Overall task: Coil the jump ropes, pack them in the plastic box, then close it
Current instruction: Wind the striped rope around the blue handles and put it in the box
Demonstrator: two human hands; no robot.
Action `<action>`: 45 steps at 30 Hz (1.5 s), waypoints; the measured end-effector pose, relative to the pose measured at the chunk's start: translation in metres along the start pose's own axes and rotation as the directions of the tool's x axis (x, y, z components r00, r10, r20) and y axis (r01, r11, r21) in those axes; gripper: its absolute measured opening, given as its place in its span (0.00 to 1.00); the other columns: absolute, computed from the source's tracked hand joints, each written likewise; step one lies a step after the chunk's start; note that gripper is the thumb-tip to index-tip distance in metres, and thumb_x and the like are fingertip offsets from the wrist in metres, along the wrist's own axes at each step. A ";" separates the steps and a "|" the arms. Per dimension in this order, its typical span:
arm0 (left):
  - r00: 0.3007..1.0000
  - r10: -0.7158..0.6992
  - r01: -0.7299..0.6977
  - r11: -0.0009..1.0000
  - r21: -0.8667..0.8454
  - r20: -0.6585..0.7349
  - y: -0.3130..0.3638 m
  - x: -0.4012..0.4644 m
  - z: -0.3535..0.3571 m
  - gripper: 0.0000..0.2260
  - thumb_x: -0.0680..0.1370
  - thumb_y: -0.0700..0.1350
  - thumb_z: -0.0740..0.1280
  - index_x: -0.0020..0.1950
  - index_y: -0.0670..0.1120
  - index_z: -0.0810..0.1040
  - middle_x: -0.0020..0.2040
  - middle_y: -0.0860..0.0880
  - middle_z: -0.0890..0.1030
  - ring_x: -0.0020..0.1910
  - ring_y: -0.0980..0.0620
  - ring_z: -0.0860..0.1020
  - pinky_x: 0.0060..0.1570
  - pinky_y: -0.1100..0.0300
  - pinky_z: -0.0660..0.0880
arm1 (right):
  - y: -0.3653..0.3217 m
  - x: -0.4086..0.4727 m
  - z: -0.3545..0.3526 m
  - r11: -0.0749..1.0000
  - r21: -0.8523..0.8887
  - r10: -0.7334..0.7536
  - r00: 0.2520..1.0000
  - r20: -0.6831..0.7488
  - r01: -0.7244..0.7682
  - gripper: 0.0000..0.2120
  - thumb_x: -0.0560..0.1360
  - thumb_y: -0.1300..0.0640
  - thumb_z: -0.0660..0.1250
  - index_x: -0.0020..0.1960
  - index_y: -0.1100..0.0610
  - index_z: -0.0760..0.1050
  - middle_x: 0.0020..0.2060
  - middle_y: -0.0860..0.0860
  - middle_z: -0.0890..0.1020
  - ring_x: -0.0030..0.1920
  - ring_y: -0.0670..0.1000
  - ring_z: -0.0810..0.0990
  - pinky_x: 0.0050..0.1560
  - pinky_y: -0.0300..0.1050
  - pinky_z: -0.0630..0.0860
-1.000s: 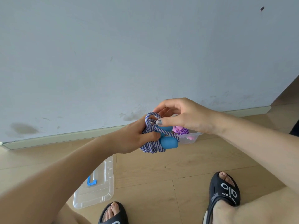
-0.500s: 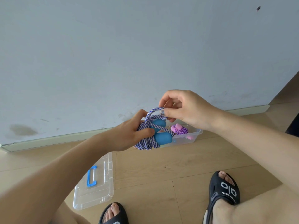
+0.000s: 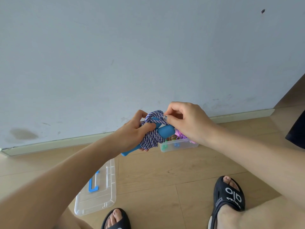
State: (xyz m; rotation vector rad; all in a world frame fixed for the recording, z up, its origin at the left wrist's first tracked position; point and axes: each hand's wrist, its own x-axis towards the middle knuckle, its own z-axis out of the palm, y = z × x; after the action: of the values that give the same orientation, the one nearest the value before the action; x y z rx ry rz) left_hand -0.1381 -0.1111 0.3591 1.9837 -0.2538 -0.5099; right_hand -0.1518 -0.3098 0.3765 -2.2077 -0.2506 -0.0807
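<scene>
A blue-handled jump rope (image 3: 151,141) with purple-and-white braided cord is bundled in mid-air above the floor. My left hand (image 3: 133,134) grips the coiled bundle and its blue handles. My right hand (image 3: 186,123) pinches a loop of the cord at the top of the bundle. Behind and below them, the clear plastic box (image 3: 179,146) stands on the floor by the wall, with a pink and purple rope (image 3: 179,135) and other small coloured items inside; my right hand hides part of it. Its clear lid (image 3: 97,192) with a blue handle lies flat on the floor at lower left.
A pale blue wall with a light skirting board (image 3: 239,114) runs right behind the box. The floor is light wood. My feet in black sandals (image 3: 228,199) stand at the bottom edge, one near the lid's corner.
The right hand has kept working the cord loop over the bundle's top. The left hand's grip has tilted, so one blue handle now pokes out below it. The bundle stays above the box.
</scene>
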 end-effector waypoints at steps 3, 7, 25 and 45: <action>1.000 -0.002 0.003 0.998 0.059 -0.024 0.000 0.000 0.000 0.08 0.81 0.52 0.63 0.56 0.51 0.67 0.39 0.43 0.85 0.34 0.44 0.83 0.37 0.55 0.80 | -0.002 -0.002 0.002 0.999 0.031 -0.023 1.000 0.018 0.023 0.08 0.77 0.64 0.63 0.50 0.51 0.73 0.34 0.51 0.83 0.27 0.52 0.76 0.27 0.38 0.73; 0.999 -0.025 0.026 0.999 0.026 -0.047 0.001 0.001 0.001 0.09 0.82 0.51 0.62 0.56 0.48 0.67 0.38 0.42 0.85 0.32 0.44 0.82 0.34 0.56 0.78 | -0.002 -0.001 0.006 0.999 0.008 -0.034 0.999 0.010 0.034 0.08 0.77 0.63 0.63 0.48 0.50 0.74 0.36 0.49 0.84 0.26 0.51 0.77 0.29 0.41 0.74; 0.975 0.167 -0.138 0.972 0.190 -0.146 0.003 0.003 0.013 0.12 0.81 0.47 0.58 0.59 0.63 0.70 0.55 0.46 0.75 0.40 0.44 0.82 0.26 0.44 0.80 | 0.004 0.005 0.010 0.986 -0.163 -0.014 1.000 0.020 0.017 0.04 0.77 0.59 0.67 0.50 0.53 0.80 0.41 0.46 0.84 0.38 0.50 0.85 0.43 0.47 0.81; 0.984 0.096 -0.071 0.984 0.165 -0.149 0.003 0.010 0.017 0.08 0.81 0.47 0.57 0.55 0.61 0.70 0.54 0.44 0.76 0.43 0.41 0.83 0.27 0.49 0.81 | 0.012 0.014 0.008 0.998 -0.055 0.049 0.991 0.125 -0.043 0.04 0.77 0.55 0.67 0.50 0.50 0.80 0.46 0.46 0.82 0.49 0.46 0.80 0.48 0.40 0.74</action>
State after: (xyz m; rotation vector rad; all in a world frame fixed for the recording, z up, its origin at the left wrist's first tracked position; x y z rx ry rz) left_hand -0.1370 -0.1296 0.3533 2.1458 -0.2853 -0.2850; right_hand -0.1360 -0.3082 0.3639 -2.2722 -0.2704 0.0794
